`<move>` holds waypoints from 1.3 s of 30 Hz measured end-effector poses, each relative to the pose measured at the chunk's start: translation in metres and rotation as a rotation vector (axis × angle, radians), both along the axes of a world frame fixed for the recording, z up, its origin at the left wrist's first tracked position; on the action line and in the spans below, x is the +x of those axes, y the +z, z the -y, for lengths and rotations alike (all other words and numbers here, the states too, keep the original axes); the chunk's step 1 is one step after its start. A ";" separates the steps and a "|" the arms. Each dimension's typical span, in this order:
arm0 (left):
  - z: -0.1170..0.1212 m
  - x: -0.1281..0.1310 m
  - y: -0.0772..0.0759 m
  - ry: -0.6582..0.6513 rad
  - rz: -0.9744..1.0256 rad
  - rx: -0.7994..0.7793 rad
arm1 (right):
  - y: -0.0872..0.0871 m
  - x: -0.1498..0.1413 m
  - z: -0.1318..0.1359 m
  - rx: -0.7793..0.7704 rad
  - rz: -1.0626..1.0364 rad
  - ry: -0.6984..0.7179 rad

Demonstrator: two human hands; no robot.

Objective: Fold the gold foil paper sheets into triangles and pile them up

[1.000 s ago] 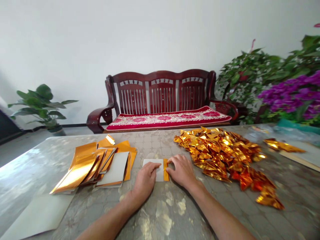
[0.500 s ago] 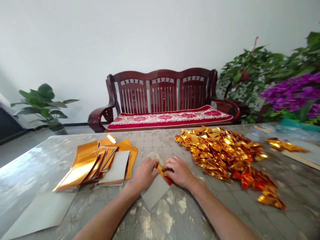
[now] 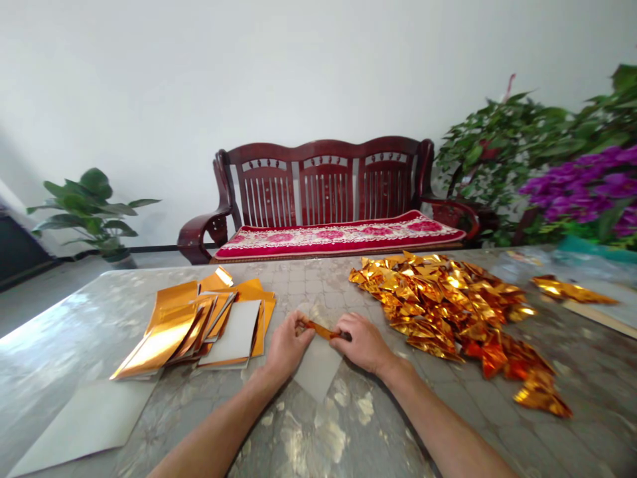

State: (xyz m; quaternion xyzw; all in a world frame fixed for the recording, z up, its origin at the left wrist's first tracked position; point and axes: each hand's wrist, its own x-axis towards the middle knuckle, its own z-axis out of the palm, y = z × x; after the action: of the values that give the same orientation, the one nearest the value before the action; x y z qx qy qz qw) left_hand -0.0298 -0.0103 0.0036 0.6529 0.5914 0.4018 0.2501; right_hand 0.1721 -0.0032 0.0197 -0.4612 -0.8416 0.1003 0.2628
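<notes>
The left hand [image 3: 287, 345] and right hand [image 3: 362, 343] pinch a narrow strip of shiny gold foil [image 3: 321, 330] between them, one end each — a pale grey pointed sheet [image 3: 318, 368] lies just below, crumpled gold foil triangles [image 3: 442, 305] beside the right hand.

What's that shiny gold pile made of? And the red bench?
The crumpled gold pile looks like thin metallic foil, maybe foil-coated paper: sharp creases, bright glints. The dark red slatted bench looks like polished wood, glossy with carved rails.
</notes>
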 end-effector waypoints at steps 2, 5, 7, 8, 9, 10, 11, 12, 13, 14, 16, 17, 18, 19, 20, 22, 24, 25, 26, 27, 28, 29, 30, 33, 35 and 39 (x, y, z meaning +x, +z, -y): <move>0.004 0.001 0.004 0.018 0.075 0.148 | 0.004 0.002 0.002 0.103 -0.061 -0.065; 0.012 0.002 0.014 -0.014 0.043 0.399 | 0.008 0.008 0.007 0.284 -0.065 -0.160; 0.014 0.003 0.017 -0.067 0.004 0.502 | 0.010 0.011 0.011 0.331 -0.020 -0.180; 0.015 0.003 0.017 -0.090 -0.010 0.528 | 0.010 0.012 0.012 0.334 0.004 -0.175; 0.014 0.003 0.016 -0.105 -0.024 0.537 | 0.009 0.012 0.013 0.328 0.025 -0.166; 0.013 0.002 0.015 -0.111 -0.044 0.529 | 0.009 0.013 0.012 0.315 0.047 -0.154; 0.012 0.002 0.013 -0.112 -0.073 0.507 | 0.009 0.012 0.012 0.300 0.070 -0.143; 0.010 0.001 0.011 -0.110 -0.115 0.476 | 0.008 0.012 0.010 0.289 0.093 -0.136; 0.009 0.001 0.009 -0.106 -0.172 0.442 | 0.008 0.011 0.008 0.283 0.116 -0.133; 0.008 0.000 0.008 -0.107 -0.240 0.412 | 0.008 0.011 0.007 0.283 0.136 -0.131; 0.007 -0.001 0.007 -0.127 -0.374 0.373 | 0.006 0.010 0.003 0.287 0.163 -0.115; 0.007 -0.001 0.007 -0.139 -0.427 0.362 | 0.005 0.009 0.002 0.283 0.167 -0.100; 0.007 -0.001 0.007 -0.154 -0.466 0.352 | 0.004 0.009 0.001 0.272 0.167 -0.079; 0.007 -0.001 0.007 -0.174 -0.490 0.340 | 0.003 0.009 0.000 0.257 0.163 -0.057; 0.007 0.000 0.008 -0.195 -0.502 0.327 | 0.002 0.009 0.000 0.240 0.158 -0.038; 0.005 0.000 0.008 -0.237 -0.507 0.296 | 0.002 0.009 0.000 0.200 0.147 -0.008; 0.004 0.000 0.007 -0.274 -0.491 0.273 | 0.002 0.009 0.001 0.162 0.129 0.017; 0.003 0.000 0.007 -0.284 -0.482 0.264 | 0.003 0.009 0.001 0.146 0.117 0.026; 0.002 -0.001 0.007 -0.289 -0.477 0.252 | 0.003 0.009 0.001 0.132 0.106 0.029; 0.001 -0.001 0.007 -0.291 -0.475 0.238 | 0.003 0.009 0.000 0.119 0.098 0.025; 0.001 -0.001 0.007 -0.285 -0.473 0.220 | 0.003 0.010 0.000 0.106 0.094 0.017; 0.000 -0.001 0.007 -0.273 -0.467 0.199 | 0.002 0.010 -0.001 0.092 0.094 0.008; -0.001 -0.001 0.007 -0.257 -0.457 0.172 | 0.001 0.011 -0.002 0.076 0.096 0.000; -0.002 -0.001 0.008 -0.213 -0.412 0.081 | -0.004 0.012 -0.006 0.026 0.094 -0.015; -0.003 0.000 0.010 -0.213 -0.403 0.046 | -0.006 0.013 -0.008 0.001 0.079 -0.028; -0.003 0.002 0.013 -0.204 -0.412 0.035 | -0.006 0.012 -0.009 -0.033 0.048 -0.049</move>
State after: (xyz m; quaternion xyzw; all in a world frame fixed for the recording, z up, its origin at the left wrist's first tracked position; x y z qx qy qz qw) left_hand -0.0274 -0.0073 0.0161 0.7817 0.5540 0.2427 0.1518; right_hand 0.1846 0.0060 0.0137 -0.4882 -0.8344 0.0965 0.2371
